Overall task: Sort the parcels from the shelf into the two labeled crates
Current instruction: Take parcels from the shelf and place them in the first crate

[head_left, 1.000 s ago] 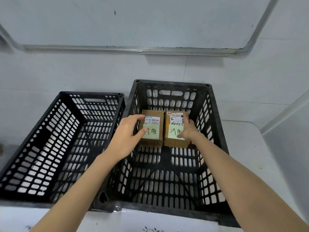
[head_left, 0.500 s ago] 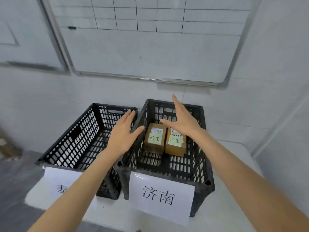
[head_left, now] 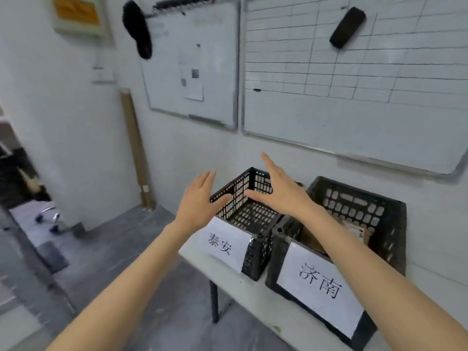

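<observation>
Two black perforated crates stand side by side on a white table. The left crate (head_left: 255, 254) carries a paper label reading 泰安 and nothing shows inside it. The right crate (head_left: 379, 224) carries a label reading 济南 and holds brown cardboard parcels (head_left: 355, 230), mostly hidden behind my right forearm. My left hand (head_left: 200, 201) hovers open in front of the left crate, holding nothing. My right hand (head_left: 281, 188) is raised above the left crate with fingers spread, holding nothing. The shelf is out of view.
The white table (head_left: 253, 295) has its left edge and a dark leg near the left crate. Two whiteboards (head_left: 354, 102) hang on the wall behind. A cardboard tube (head_left: 134, 148) leans in the corner. An office chair base (head_left: 48, 216) stands on the grey floor at left.
Both hands let go of the two parcels in the right crate and rose, open. My view has swung up and to the left, so the crates now sit at lower right.
</observation>
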{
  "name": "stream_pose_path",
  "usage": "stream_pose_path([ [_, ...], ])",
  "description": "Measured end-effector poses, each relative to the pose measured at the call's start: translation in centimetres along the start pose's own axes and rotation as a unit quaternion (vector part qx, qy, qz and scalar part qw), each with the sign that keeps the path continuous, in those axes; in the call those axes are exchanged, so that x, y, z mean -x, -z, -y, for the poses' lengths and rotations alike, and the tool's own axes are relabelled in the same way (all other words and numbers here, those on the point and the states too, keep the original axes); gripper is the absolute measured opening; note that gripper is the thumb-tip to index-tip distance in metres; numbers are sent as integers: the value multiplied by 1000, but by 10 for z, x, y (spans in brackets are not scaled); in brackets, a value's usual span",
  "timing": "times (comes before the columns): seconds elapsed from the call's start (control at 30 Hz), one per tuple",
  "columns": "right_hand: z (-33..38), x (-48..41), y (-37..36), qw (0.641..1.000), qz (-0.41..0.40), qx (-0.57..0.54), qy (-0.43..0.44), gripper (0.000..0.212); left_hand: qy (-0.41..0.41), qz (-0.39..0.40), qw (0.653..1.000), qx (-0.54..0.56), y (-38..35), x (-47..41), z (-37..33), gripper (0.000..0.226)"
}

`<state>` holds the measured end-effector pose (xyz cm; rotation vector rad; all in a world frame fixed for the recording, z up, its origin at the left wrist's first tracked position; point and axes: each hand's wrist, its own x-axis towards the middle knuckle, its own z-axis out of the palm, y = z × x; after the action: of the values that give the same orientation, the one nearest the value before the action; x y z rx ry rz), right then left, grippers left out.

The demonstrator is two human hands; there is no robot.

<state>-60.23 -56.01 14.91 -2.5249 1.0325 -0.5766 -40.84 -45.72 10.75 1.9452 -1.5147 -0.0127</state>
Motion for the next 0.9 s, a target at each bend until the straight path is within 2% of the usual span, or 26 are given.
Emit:
stream_pose_path([
  [0.23, 141, -20, -72, 989, 36, -42, 135, 106, 115, -80, 989, -54, 112, 83, 92, 82],
  [0.5, 302, -14, -162, 958, 85, -100, 256, 97, 234, -160, 956, -73, 219, 201, 186, 86],
  [0.67, 393, 0, -223, 934, 145, -127, 301, 96, 301, -198, 927, -107, 276, 269, 246, 88],
  [0.9, 508, 3, -305, 910, 207, -134, 334, 96, 370, -223, 897, -91, 349, 339, 331, 92],
])
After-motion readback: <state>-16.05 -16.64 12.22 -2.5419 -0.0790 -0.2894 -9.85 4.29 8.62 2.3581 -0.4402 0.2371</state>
